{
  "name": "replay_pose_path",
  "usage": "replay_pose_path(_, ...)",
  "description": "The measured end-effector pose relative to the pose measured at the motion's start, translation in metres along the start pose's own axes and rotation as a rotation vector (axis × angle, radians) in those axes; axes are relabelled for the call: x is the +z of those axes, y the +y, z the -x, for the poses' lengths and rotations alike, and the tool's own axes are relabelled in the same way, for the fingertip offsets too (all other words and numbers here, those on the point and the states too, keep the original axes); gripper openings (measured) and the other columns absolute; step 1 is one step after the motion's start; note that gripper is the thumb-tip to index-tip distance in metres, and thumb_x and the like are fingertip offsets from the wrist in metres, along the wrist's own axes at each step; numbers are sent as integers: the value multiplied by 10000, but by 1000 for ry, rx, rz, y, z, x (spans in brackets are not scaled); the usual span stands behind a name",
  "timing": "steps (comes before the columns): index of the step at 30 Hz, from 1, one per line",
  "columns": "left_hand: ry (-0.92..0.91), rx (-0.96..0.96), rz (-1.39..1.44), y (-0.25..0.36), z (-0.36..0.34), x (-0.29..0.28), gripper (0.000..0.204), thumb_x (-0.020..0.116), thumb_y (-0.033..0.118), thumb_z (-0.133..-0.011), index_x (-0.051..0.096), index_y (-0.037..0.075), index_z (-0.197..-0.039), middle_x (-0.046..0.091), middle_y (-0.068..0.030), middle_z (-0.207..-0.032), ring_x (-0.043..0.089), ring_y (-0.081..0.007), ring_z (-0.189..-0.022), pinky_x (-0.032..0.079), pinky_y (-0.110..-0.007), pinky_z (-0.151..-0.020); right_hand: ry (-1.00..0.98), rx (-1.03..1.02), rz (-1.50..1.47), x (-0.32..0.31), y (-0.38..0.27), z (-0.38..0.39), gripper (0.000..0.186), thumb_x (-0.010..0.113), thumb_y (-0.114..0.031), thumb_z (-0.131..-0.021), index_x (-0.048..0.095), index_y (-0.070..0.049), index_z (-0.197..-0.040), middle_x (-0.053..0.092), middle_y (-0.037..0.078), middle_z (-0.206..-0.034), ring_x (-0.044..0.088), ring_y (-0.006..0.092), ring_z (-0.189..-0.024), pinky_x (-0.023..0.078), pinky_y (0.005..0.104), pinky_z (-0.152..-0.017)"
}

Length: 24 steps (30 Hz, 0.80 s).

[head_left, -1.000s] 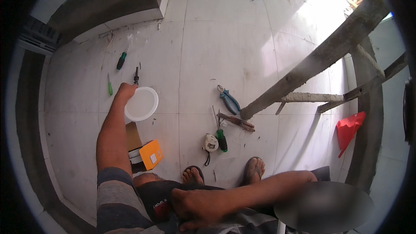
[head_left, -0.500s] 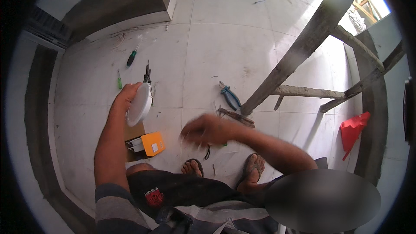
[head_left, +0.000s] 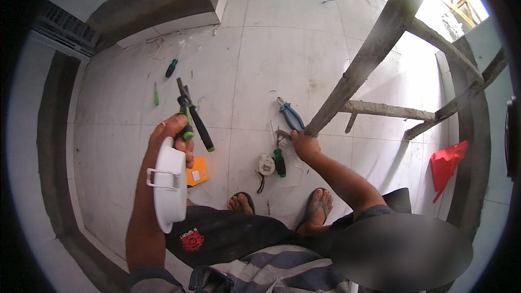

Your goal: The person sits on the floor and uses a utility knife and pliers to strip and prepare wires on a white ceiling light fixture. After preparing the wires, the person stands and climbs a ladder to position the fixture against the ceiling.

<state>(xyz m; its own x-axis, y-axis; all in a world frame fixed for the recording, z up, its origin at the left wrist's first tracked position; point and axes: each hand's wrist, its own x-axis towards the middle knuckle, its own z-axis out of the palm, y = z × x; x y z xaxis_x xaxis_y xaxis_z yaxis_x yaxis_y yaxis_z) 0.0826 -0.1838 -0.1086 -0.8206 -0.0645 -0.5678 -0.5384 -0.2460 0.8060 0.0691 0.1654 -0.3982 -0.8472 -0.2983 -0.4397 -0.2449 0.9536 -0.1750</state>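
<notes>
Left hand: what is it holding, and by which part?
The left hand holds the green-tipped pliers by one handle and, apparently, the white fixture by its upper edge.

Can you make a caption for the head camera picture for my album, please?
Left hand holding a white round fixture and green-and-black pliers; right hand down beside blue pliers.

Rnd. fitting (head_left: pixel 169 198) looks smooth wht. plastic, ladder (head_left: pixel 378 43) rough wood, flr. tiles (head_left: pixel 290 49) smooth & semi-glossy.
</notes>
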Motion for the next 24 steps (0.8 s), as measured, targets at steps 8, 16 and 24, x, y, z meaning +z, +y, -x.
replay_pose_path(8,-18,60,-65,-1,22,14,249,623,327,-928,542,103,-855,503,22,-514,578,-128,-428,519,-287,-428,61,-171,-245,-15,-10,17,372,660,-155,-844,540,-40,-1177,608,227,-1102,670,385,-1022,552,492,-869)
replay_pose_path(16,12,80,-77,1,30,-3,257,631,341,-919,560,95,-890,521,17,-538,569,-117,-437,502,-258,-449,-58,166,-1234,-60,-36,7,457,636,-276,-991,512,-88,-1388,665,154,-910,628,169,-568,515,317,-456)
replay_pose_path(24,28,88,-35,-4,36,-8,234,643,321,-924,566,101,-902,536,19,-554,559,-107,-442,488,-246,-448,-53,129,-1505,-62,-36,-7,485,592,-250,-1015,466,-104,-1460,616,72,-768,546,134,-529,475,307,-443)
